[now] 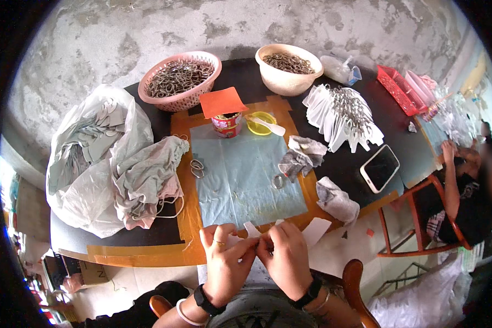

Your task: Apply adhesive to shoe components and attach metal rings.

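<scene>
At the front edge of the table, my left hand and my right hand meet with fingertips pinched together. Between them is a white strip, part of it covered by my fingers. A wider white piece sticks out beside my right hand; whether it belongs to the same strip I cannot tell. Just beyond lies a pale blue sheet taped down with brown tape. On it are loose metal rings at the left and another metal ring at the right.
A pink basket and a cream bowl hold metal rings. Nearby are a red tub, yellow dish, crumpled cloths, phone and ringed white strips. A plastic bag stands left; another person sits right.
</scene>
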The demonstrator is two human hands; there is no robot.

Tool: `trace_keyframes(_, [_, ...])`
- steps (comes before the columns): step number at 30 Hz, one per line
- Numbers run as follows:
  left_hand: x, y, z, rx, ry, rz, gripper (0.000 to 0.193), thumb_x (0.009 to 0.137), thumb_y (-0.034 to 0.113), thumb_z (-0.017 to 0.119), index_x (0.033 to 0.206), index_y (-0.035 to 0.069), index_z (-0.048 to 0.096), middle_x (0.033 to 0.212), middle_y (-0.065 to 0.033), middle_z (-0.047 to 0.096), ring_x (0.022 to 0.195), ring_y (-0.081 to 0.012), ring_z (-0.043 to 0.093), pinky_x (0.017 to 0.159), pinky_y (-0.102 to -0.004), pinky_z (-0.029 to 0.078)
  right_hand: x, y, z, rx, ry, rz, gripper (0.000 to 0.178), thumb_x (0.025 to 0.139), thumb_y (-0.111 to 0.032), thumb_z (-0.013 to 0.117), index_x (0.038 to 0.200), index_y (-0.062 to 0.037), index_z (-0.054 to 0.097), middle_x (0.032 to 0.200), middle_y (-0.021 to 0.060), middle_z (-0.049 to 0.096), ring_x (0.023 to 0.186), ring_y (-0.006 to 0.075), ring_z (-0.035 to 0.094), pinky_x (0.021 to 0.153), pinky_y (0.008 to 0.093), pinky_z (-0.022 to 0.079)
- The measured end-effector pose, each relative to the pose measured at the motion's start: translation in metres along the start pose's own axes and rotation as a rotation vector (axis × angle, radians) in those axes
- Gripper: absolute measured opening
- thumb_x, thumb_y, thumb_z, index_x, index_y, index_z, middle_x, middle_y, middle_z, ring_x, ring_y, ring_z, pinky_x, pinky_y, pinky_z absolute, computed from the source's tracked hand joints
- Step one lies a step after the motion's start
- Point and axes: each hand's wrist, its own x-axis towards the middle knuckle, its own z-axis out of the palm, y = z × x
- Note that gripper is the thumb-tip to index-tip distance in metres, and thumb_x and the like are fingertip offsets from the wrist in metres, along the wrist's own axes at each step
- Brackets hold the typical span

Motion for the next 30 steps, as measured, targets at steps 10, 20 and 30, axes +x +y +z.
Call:
trace_keyframes(10, [-0.004,-0.001,-0.008,0.207,-0.116,0.165,0.036,0.067,0.004,0.069,0.101,0.015,0.070,0.104,-0.0038,0.056,0.096,-0.0284,0.046,0.082,-0.0398,0.041,-0.002,-0.001,-0.003,0.004,-0.009,0.005,0.017,0.071,0.003,0.068,0.081,-0.0010,0.054,0.078,0.0134,0.054,0.074,0.0341,0.054,0.065,0.0431,0.043])
trace_keyframes(20, [-0.010,0.005,-0.014,0.437,-0.209,0.231,0.047,0.069,0.011,0.062,0.115,0.018,0.065,0.109,-0.0028,0.055,0.096,-0.0261,0.048,0.080,-0.0413,0.040,-0.026,0.004,-0.022,0.056,-0.065,-0.164,0.052,0.072,0.003,0.065,0.122,-0.0013,0.051,0.112,0.0138,0.061,0.107,0.0301,0.057,0.088,0.0413,0.047])
trace_keyframes(30, [0.003,0.008,-0.022,0.095,-0.195,0.043,0.044,0.067,-0.002,0.060,0.107,0.015,0.070,0.098,-0.0055,0.057,0.093,-0.0282,0.049,0.082,-0.0407,0.042,-0.036,-0.020,-0.013,-0.445,-0.180,-0.244,0.044,0.084,-0.011,0.056,0.123,0.0065,0.048,0.115,0.0188,0.062,0.110,0.0303,0.055,0.092,0.0385,0.047])
